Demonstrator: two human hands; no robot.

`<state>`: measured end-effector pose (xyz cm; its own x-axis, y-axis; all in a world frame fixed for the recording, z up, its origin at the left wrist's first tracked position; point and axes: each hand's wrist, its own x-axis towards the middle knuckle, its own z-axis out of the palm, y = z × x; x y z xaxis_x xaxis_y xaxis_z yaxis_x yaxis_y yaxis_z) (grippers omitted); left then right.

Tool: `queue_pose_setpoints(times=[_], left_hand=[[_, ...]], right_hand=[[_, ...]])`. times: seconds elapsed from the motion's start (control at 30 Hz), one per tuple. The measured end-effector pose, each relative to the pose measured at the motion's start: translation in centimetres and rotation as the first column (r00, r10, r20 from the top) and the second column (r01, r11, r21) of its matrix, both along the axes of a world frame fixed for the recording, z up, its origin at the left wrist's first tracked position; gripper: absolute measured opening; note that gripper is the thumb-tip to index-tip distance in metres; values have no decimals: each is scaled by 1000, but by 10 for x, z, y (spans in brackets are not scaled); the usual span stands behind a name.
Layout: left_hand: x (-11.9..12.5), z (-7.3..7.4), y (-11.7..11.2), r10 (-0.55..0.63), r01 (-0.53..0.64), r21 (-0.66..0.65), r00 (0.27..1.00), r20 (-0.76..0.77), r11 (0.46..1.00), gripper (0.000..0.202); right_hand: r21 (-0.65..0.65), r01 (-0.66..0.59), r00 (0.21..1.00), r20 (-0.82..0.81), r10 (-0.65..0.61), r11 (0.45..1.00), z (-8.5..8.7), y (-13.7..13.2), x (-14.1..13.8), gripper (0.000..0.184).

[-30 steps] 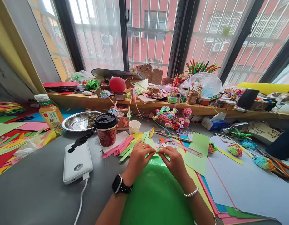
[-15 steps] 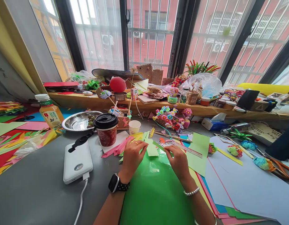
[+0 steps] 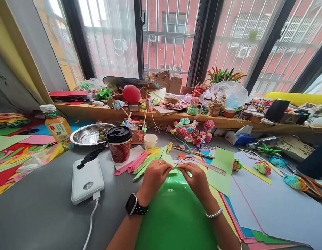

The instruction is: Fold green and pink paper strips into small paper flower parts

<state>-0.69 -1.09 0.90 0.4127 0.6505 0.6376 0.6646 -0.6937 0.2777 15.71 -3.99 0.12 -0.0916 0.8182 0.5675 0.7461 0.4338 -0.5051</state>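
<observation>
My left hand (image 3: pixel 155 177) and my right hand (image 3: pixel 196 177) are close together at the middle, thumbs and fingertips pinched. Between them they hold a small green paper strip (image 3: pixel 175 168), largely covered by the fingers. Below lies a glossy green sheet (image 3: pixel 176 211) that reflects the light. A light green paper piece (image 3: pixel 167 158) shows just beyond my left fingertips. Folded green strips (image 3: pixel 143 169) and pink strips (image 3: pixel 132 164) fan out to the left of my left hand. Scissors (image 3: pixel 184 160) lie just past my right hand, beside a clear ruler (image 3: pixel 210 167).
At left stand a lidded coffee cup (image 3: pixel 119 147), a steel plate (image 3: pixel 80 138), a juice bottle (image 3: pixel 56 125) and a white power bank (image 3: pixel 87 180) with its cable. A paper cup (image 3: pixel 150 141) stands behind the strips. White sheets (image 3: pixel 275 208) and paper flowers (image 3: pixel 261 167) lie at right.
My hands have come closer together, the left one moving right and slightly down. The green strip between them is now mostly covered, and more of the folded green strips shows at left.
</observation>
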Motion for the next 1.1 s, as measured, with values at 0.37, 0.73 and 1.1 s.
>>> queue_pose_setpoints(times=[0.37,0.73,1.1], left_hand=[[-2,0,1,76,-76,22,997,-27,997,17],[5,1,-1,-59,61,64,998,-31,996,13],[-12,1,8,187,-197,119,978,93,973,14]], right_hand=[[54,237,966,-122,-229,970,-1,1,10,21],[112,0,998,57,-7,994,-6,2,-1,15],[118,96,994,37,-101,988,-3,4,9,14]])
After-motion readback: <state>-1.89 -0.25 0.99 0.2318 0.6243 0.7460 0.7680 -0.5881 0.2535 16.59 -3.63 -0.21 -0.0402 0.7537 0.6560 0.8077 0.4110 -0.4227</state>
